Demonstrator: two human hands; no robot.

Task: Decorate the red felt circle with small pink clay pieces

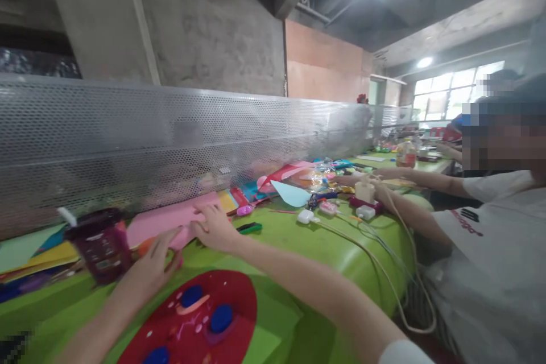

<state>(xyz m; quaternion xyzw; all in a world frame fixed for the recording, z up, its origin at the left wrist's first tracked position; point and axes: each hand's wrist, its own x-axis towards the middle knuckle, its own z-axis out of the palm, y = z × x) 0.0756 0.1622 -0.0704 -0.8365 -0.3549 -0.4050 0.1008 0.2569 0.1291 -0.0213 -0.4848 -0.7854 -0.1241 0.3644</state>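
My left hand [149, 267] is reaching over the green table beside the drink cup, its thumb and fingers apart. It is close to the lower edge of a pink sheet of paper [160, 222] and an orange piece [147, 245]. My right hand [216, 228] is on or just above the right part of that pink sheet, fingers spread; whether they touch it I cannot tell. Below my hands lies a red rounded sheet [232, 290] bearing blue discs [222, 318] and small pink and white shapes. A green-and-black tool [249, 228] lies right of my right hand.
A dark purple cup [100, 244] with a white straw stands at left, near coloured sheets [51, 256]. A perforated metal divider [128, 136] runs behind the table. White plugs [306, 216] and cables [362, 244] trail off the right edge. A co-worker [490, 227] sits at right, arms over cluttered craft supplies.
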